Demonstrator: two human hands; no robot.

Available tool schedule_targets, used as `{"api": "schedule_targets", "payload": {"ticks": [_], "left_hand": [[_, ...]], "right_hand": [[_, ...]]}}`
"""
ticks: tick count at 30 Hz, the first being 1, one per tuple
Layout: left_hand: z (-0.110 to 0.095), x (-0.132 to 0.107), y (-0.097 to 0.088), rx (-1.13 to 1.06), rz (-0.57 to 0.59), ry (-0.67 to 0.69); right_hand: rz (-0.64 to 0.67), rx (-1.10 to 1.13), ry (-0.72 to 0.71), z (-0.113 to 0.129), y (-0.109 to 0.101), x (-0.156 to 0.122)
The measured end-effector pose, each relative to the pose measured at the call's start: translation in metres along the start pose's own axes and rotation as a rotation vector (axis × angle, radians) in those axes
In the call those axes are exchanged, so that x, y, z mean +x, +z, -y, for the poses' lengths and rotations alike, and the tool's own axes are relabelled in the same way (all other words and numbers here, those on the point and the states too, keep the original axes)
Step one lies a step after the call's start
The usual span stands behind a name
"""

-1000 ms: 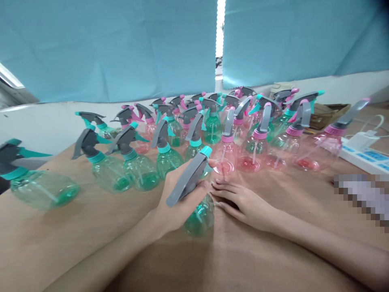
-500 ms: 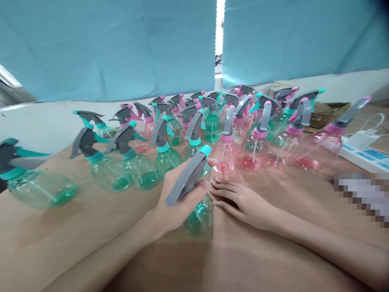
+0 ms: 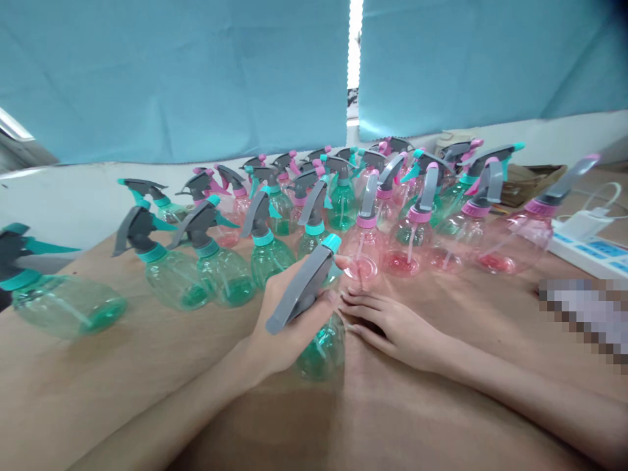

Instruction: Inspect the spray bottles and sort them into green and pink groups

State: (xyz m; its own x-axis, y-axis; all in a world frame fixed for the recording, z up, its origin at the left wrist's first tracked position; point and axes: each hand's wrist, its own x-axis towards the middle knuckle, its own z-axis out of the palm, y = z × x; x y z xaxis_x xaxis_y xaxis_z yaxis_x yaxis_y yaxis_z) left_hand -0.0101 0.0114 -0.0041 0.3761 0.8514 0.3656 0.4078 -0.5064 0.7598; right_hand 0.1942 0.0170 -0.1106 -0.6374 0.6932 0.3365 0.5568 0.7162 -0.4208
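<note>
Head view: the brown table (image 3: 417,418) spreads before me, crowded with spray bottles toward its far edge.
My left hand (image 3: 289,340): wrapped around the upper part of a green spray bottle (image 3: 321,350), thumb on the near side, a fingertip showing past the neck.
Bottle I hold: in the middle of the table's near part, its grey lever slanting down to the left over my hand, its teal nozzle up and to the right; some green liquid lies low inside.
My right hand (image 3: 405,327): palm down on the table, fingers stretched and slightly apart, holding nothing; its fingertips end right beside the bottle, and I cannot tell whether they touch it.
Teal-collared bottles (image 3: 226,278): a loose front row from the table's left edge to just beyond my left hand.
Pink-collared bottles (image 3: 408,252): continue that row to the right; mixed colours stand behind, toward the far edge.
Table's right side: a white power strip (image 3: 589,247) with a plug, and nearer me a pixelated item (image 3: 583,317).
Behind the table: blue sheets (image 3: 196,85), parted by a bright vertical gap.
</note>
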Motion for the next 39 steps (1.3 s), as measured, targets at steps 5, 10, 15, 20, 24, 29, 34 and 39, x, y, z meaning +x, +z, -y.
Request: {"api": "schedule_targets", "payload": {"ticks": [5,10,15,20,24,29,34,39], "left_hand": [[0.0001,-0.0001,0.0009,-0.029,0.004,0.006],[-0.0003,0.0001,0.0011,-0.038,0.001,-0.005],[0.0012,-0.0007,0.0004,-0.054,0.004,0.018],[-0.0001,-0.0002,0.0001,-0.049,0.015,0.010],[-0.0006,-0.0005,0.0002,-0.022,0.010,-0.012],[0.0001,-0.0017,0.0007,-0.014,0.004,-0.010],[-0.0003,-0.0017,0.0005,-0.020,0.007,-0.003],[-0.0004,0.0001,0.0000,0.007,0.013,0.020]], "right_hand": [[0.017,-0.020,0.002,0.0005,-0.0006,0.0003],[0.007,-0.011,0.003,0.0009,-0.0008,0.0004],[-0.003,-0.010,-0.002,0.0011,-0.0007,0.0004],[0.011,-0.024,-0.004,0.0009,-0.0010,0.0006],[0.012,-0.023,-0.011,0.0005,-0.0009,0.0006],[0.013,-0.026,-0.003,0.0003,-0.0005,0.0003],[0.011,-0.011,0.004,0.0004,-0.0005,0.0004],[0.011,-0.010,0.004,-0.0002,0.0000,0.0002]]}}
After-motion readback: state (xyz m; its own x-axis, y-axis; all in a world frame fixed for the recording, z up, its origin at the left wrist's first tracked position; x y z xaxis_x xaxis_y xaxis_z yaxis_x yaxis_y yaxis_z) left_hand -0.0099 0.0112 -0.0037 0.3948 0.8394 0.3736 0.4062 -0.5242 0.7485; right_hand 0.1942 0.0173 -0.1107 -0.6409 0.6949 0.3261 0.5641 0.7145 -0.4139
